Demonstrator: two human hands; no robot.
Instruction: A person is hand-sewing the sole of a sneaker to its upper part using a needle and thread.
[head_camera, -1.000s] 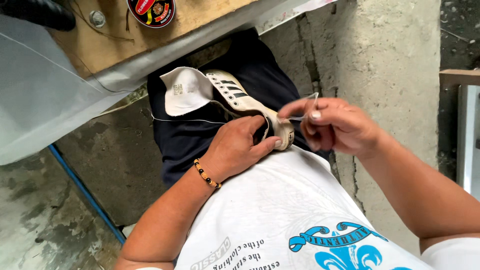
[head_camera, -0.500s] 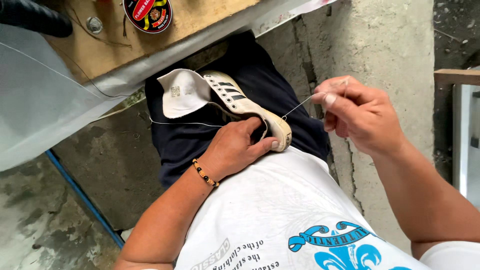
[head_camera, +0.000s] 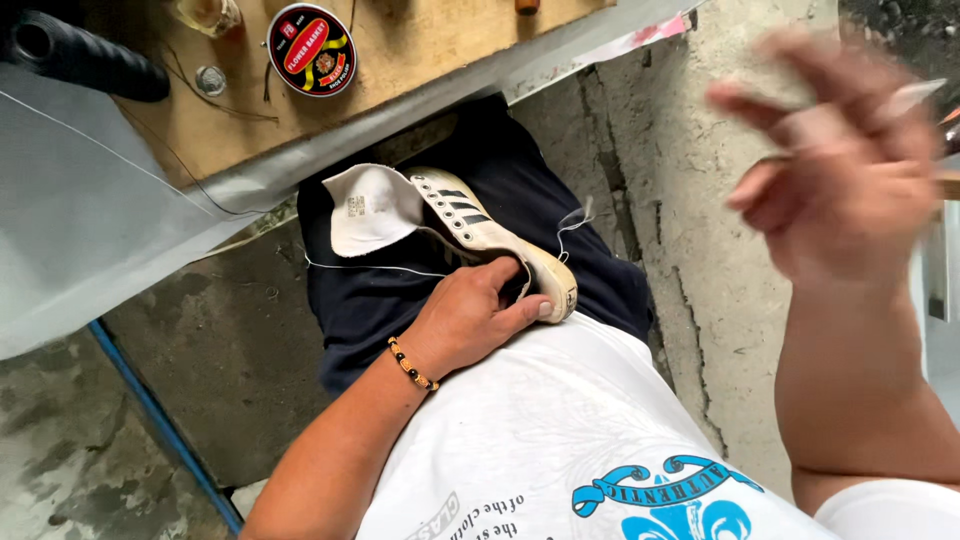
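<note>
A white sneaker (head_camera: 470, 225) with dark stripes lies on my lap, over dark trousers (head_camera: 540, 200), toe toward me. My left hand (head_camera: 470, 315), with a beaded bracelet on the wrist, grips the shoe at its toe end. A thin white thread (head_camera: 370, 267) runs across the shoe and another loop of it sticks up near the toe. My right hand (head_camera: 845, 175) is raised high to the right, blurred, with fingers pinched on a thin pale needle-like tool (head_camera: 915, 97).
A wooden board (head_camera: 400, 50) lies ahead with a round tin (head_camera: 312, 48), a black handle (head_camera: 80, 60) and a small bolt on it. A grey sheet (head_camera: 90, 240) hangs at the left. Cracked concrete floor and a blue pipe (head_camera: 150, 410) lie around.
My right hand has pulled up and away to the right from the shoe's toe, drawing the thread out. The left hand has stayed on the shoe.
</note>
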